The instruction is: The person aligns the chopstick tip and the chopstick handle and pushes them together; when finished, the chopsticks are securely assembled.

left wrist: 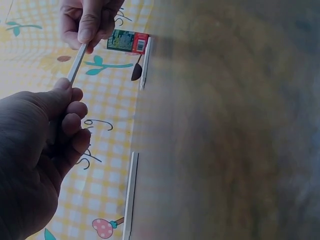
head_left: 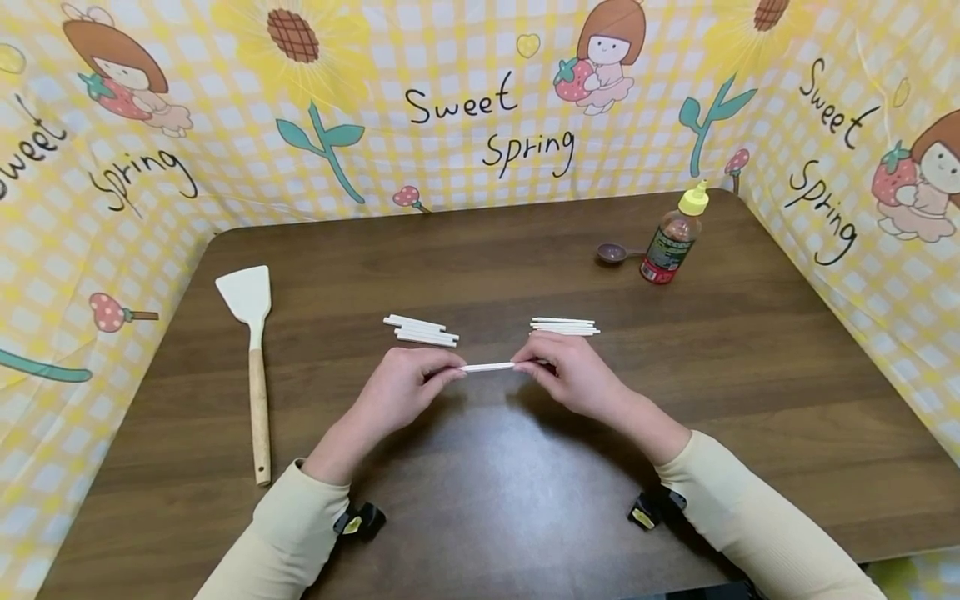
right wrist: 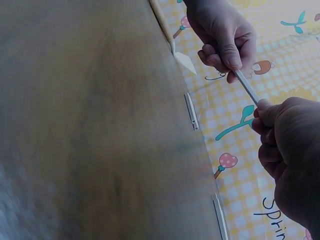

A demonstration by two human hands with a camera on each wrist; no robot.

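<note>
Brown wooden table [head_left: 480, 500], walled on three sides by yellow checked "Sweet Spring" cloth [head_left: 457, 108]. Far right: sauce bottle [head_left: 671, 237], yellow-capped, upright, contents unclear, spoon [head_left: 615, 252] just beside. Left: spatula [head_left: 255, 367]. Mid-table: two small piles of white sticks [head_left: 422, 330]. Just above the table: one white stick [head_left: 489, 367], pinched at either end by left hand [head_left: 397, 392] and right hand [head_left: 577, 375].

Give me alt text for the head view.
Left hand and right hand each pinch one end of a white stick above a brown table; stick piles, a spatula and sauce bottle lie beyond.
</note>
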